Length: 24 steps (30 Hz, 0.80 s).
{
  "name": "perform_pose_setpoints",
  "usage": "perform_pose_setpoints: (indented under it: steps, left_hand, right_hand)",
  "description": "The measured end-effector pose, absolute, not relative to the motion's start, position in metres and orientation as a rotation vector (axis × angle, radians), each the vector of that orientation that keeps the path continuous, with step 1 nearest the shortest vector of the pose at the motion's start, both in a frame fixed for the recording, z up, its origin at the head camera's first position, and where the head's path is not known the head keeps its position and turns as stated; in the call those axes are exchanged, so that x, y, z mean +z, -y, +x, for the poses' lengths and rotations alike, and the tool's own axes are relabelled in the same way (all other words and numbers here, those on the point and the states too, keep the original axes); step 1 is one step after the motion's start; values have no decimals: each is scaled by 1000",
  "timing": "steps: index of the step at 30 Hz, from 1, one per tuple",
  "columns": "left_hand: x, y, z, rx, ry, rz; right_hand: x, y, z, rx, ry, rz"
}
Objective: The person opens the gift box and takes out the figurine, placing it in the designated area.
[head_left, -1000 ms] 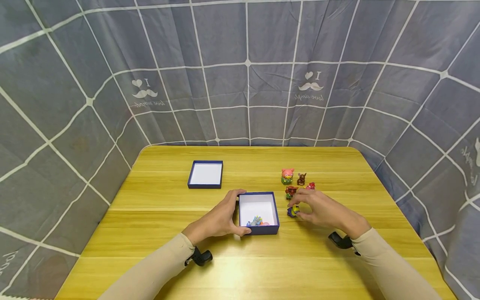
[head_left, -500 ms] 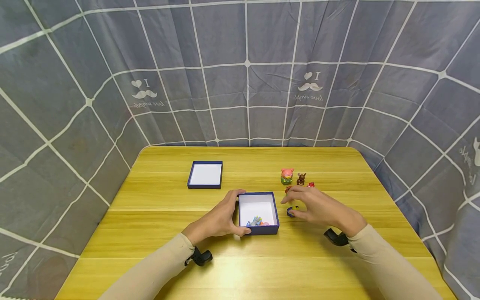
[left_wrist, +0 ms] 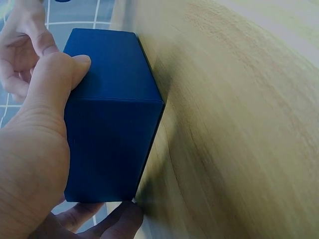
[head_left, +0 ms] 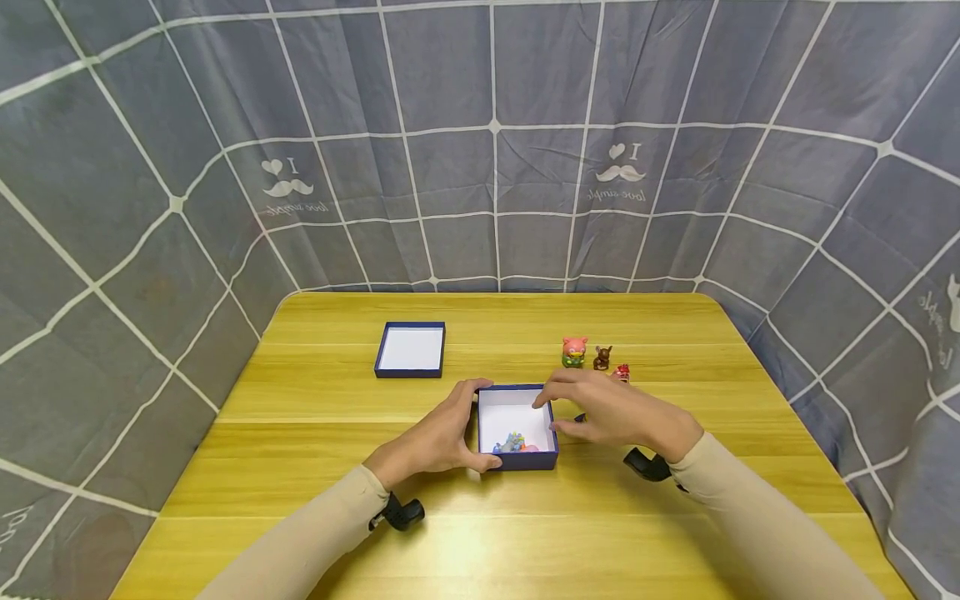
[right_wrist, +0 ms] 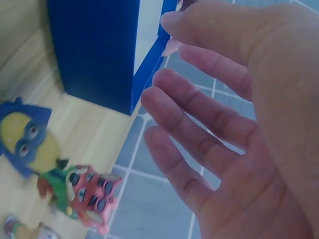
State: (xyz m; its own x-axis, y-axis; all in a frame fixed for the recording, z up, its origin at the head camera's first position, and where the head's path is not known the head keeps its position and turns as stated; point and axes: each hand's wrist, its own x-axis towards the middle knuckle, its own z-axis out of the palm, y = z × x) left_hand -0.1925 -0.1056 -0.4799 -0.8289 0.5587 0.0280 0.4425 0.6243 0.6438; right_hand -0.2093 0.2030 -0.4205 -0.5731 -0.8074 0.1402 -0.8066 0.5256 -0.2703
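- Holding nothing visible with the right hand (head_left: 615,412), fingers loosely parted, beside the right wall of the blue box (head_left: 525,462).
- Gripping the box with the left hand (head_left: 442,435), thumb on the near wall.
- Already inside, near wall: small figurines (head_left: 513,442), count unclear.
- Left on the table (head_left: 300,467), right of the box: yellow figurine (right_wrist: 36,147), red-faced figurine (right_wrist: 88,193), red figurine (head_left: 621,373), brown figurine (head_left: 602,359), pink-headed figurine (head_left: 574,352).
- Off, farther back: the lid (head_left: 411,348). Judged part done.

The blue box (head_left: 525,461) is open from above, its walls (right_wrist: 94,50) blocking the sides.
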Motion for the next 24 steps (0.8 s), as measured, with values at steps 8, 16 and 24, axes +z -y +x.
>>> perform_pose_setpoints:
  steps: [8,16,24]
  left_hand:
    - [-479,107,-193,980,-2666,848]
    - [-479,108,-194,977,-2660,863]
    - [-480,109,-195,985,-2660,878]
  right_hand:
    - [-417,-182,-213,-432,-2672,-1459]
    - [-416,-164,-220,-408,-2556,-1450]
    - [-418,-145,-227,-407,-2453,-1389]
